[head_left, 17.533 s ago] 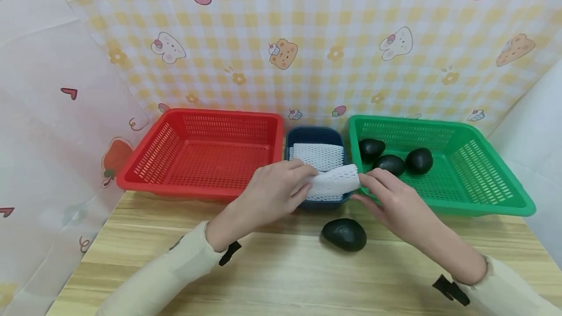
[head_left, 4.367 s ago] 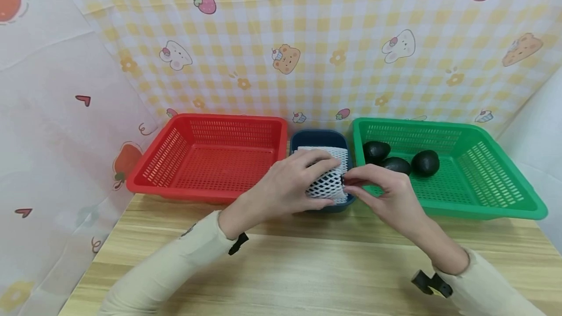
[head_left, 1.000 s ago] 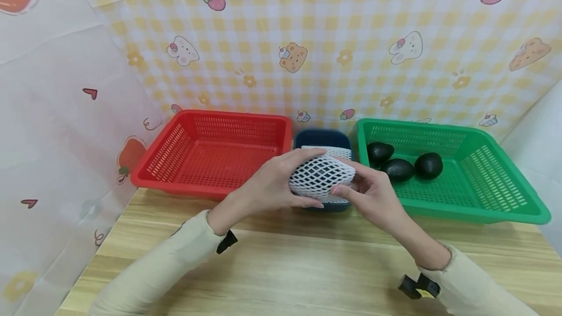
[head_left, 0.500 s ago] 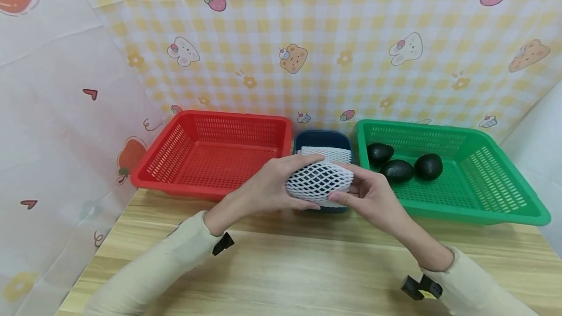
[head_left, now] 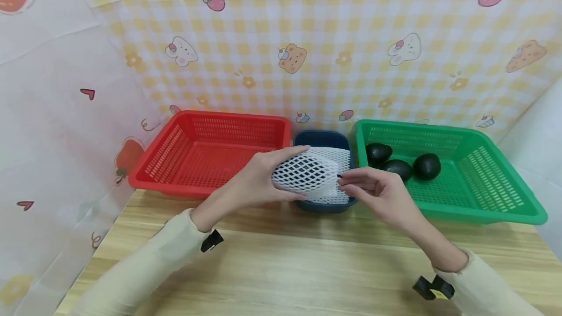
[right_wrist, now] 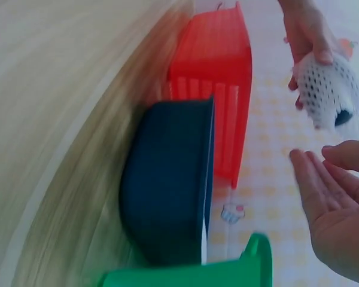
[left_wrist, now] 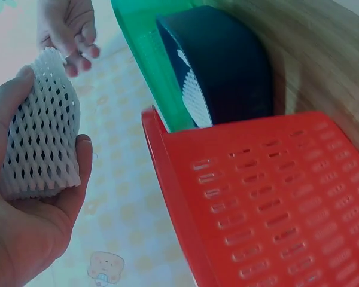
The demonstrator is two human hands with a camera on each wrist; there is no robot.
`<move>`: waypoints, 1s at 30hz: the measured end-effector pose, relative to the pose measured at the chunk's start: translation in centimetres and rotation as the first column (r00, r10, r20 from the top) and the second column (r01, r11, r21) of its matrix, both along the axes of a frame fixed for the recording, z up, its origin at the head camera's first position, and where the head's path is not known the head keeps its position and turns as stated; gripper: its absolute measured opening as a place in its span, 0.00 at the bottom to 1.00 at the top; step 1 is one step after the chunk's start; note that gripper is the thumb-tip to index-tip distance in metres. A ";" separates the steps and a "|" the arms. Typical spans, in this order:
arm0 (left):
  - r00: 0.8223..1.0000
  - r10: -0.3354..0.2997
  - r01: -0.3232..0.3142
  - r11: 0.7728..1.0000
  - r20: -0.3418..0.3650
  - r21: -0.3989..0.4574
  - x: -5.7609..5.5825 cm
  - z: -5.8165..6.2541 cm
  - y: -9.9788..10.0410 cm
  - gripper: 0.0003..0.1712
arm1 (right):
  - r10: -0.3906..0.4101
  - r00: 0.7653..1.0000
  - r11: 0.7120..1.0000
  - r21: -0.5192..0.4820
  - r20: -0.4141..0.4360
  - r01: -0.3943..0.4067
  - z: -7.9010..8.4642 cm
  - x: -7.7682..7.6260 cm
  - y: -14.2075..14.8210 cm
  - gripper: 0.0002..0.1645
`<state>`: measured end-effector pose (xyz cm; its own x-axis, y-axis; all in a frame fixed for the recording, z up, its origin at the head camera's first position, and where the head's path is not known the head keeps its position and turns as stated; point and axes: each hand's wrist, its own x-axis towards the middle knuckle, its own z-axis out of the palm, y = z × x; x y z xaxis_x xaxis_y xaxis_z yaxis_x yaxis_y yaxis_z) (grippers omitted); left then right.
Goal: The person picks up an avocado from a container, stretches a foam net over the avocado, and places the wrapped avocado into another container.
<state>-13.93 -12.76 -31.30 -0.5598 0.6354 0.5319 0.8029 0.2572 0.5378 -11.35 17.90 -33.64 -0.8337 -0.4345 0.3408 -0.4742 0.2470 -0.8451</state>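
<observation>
My left hand (head_left: 259,174) holds an avocado sleeved in a white foam net (head_left: 303,174), thumb on one side and fingers on the other. Dark skin shows through the mesh, and the right wrist view catches a dark patch at the net's open end (right_wrist: 342,117). Just off that end is my right hand (head_left: 386,194), its thumb and fingers loosely bent with nothing between them; a gap separates them from the net in the right wrist view. Beneath the held avocado stands a navy blue basket (head_left: 322,136) with flat foam nets (head_left: 342,194) in it.
Left of the navy basket is a red basket (head_left: 210,191) with a bare slatted floor. On the right, a green basket (head_left: 474,213) contains dark avocados (head_left: 427,167) in its left part. All three stand on a wooden table (head_left: 281,267) before a checked cloth (head_left: 246,28).
The netted avocado has shifted left in my left hand. My right hand has let go of it and drawn slightly right. Earlier, a loose avocado lay on the table and the net was flat.
</observation>
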 end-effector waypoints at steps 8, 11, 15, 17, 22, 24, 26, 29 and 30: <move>0.998 0.046 -0.046 0.999 0.047 -0.009 -0.2 0.3 -1.0 0.50 | -0.152 0.953 0.920 0.315 -0.262 0.234 -0.6 -0.9 2.5 0.15; 0.994 0.065 -0.064 0.998 0.084 -0.013 -0.3 0.3 -1.6 0.49 | -0.162 0.938 0.885 0.375 -0.306 0.276 -0.5 -1.0 3.3 0.16; 0.986 0.095 -0.092 0.995 0.137 -0.033 -0.4 0.3 -2.4 0.49 | -0.168 0.954 0.835 0.478 -0.249 0.272 -0.4 -0.8 3.9 0.16; 0.982 0.112 -0.106 0.993 0.149 -0.043 -0.4 0.4 -2.7 0.48 | -0.161 0.963 0.804 0.538 -0.215 0.255 -0.3 -0.8 4.0 0.14; 0.984 0.138 -0.134 0.990 0.115 -0.044 -0.6 0.5 -3.4 0.47 | -0.109 0.977 0.738 0.644 -0.184 0.204 0.0 -0.9 4.1 0.10; 0.984 0.147 -0.144 0.989 0.099 -0.037 -0.7 0.6 -3.7 0.47 | -0.094 0.980 0.731 0.656 -0.176 0.188 0.1 -0.9 4.1 0.11; 0.983 0.155 -0.152 0.988 0.098 -0.033 -0.7 0.6 -4.0 0.47 | -0.086 0.981 0.731 0.659 -0.172 0.179 0.1 -0.8 4.2 0.13; 0.977 0.167 -0.163 0.986 0.131 -0.039 -0.7 0.6 -4.4 0.46 | -0.081 0.983 0.729 0.662 -0.165 0.171 0.2 -0.7 4.2 0.13; 0.975 0.174 -0.169 0.985 0.138 -0.047 -0.7 0.7 -4.6 0.45 | -0.079 0.983 0.730 0.662 -0.164 0.169 0.2 -0.8 4.2 0.12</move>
<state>-14.67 -17.38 -30.61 -0.7300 0.5399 0.4191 0.6617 0.4048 0.6311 -12.14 22.07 -33.45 -0.8700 -0.4831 0.0986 -0.4820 0.7911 -0.3767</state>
